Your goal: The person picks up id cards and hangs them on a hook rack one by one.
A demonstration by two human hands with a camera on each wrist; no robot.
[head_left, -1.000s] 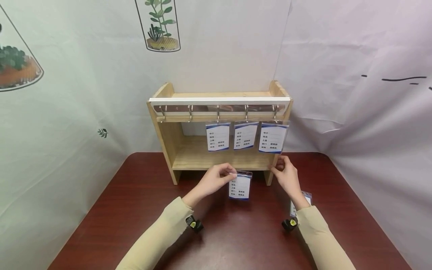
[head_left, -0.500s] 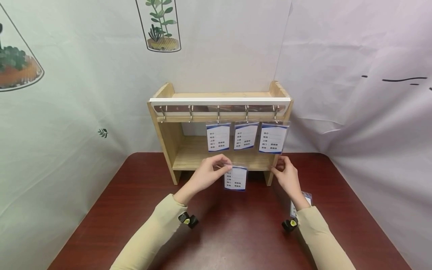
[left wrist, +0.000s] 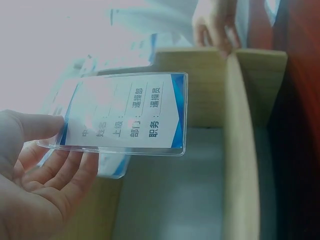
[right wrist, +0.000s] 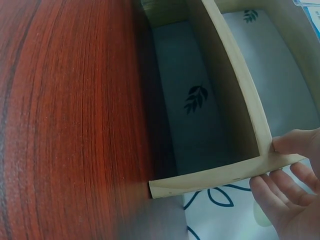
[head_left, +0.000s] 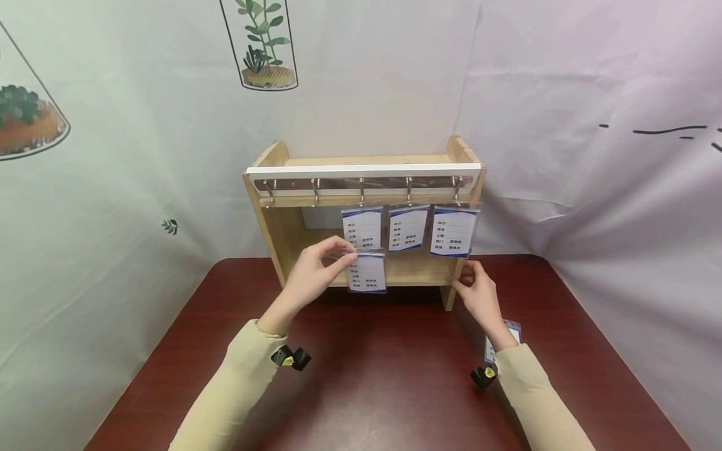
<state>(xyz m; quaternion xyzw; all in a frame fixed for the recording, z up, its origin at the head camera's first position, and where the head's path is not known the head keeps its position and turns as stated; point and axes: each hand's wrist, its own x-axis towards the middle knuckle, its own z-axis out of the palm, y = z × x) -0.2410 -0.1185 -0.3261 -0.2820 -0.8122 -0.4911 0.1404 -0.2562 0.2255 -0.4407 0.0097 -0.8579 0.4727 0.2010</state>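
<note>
My left hand point(head_left: 316, 272) pinches a clear-sleeved name badge point(head_left: 368, 275) by its upper left corner, thumb in front. The badge is upright before the wooden shelf point(head_left: 420, 273) and overlaps the lower part of a hanging badge point(head_left: 361, 224) in the head view. Seen from the left wrist, the held badge point(left wrist: 130, 112) lies sideways with its printed face showing. My right hand point(head_left: 478, 294) grips the front edge of the shelf's right side panel; in the right wrist view its thumb is inside the panel point(right wrist: 215, 176) and the fingers outside.
A white rail point(head_left: 338, 170) with several metal hooks point(head_left: 314, 191) runs across the shelf front. Two more badges hang at right, a middle one point(head_left: 407, 229) and an end one point(head_left: 453, 232). Another badge point(head_left: 512, 329) lies on the red-brown table point(head_left: 395, 376), partly behind my right wrist.
My left hand has carried the badge up and to the left, from below the shelf to in front of it. The right hand has stayed on the side panel.
</note>
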